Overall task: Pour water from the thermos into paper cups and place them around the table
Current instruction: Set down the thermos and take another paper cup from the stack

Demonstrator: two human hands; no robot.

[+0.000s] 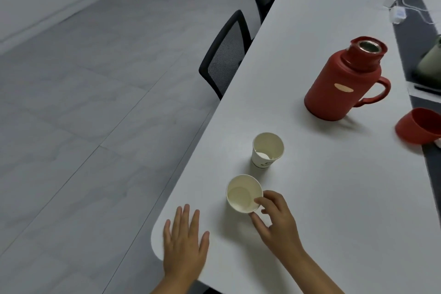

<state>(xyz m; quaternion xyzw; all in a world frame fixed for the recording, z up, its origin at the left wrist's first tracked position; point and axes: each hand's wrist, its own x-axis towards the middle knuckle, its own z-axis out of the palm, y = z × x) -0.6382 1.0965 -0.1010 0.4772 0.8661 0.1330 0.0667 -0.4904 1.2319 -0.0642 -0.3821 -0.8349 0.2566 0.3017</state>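
Thermos (pixel 343 81): uncapped, upright, well back from the table (pixel 334 198) edge
Near cup (pixel 244 194): by the rounded corner, right hand (pixel 276 224) pinching its rim
Far cup (pixel 267 150): just beyond, apart
Left hand (pixel 185 241): flat, fingers spread, at the corner edge

A long white table (pixel 334 174) with a rounded near corner carries the things; a left hand (pixel 185 243) lies flat at that corner; two paper cups (pixel 244 194) (pixel 267 149) stand near the left edge; a red thermos (pixel 343 81), uncapped, stands farther along; its red cap (pixel 417 125) lies at the right edge.
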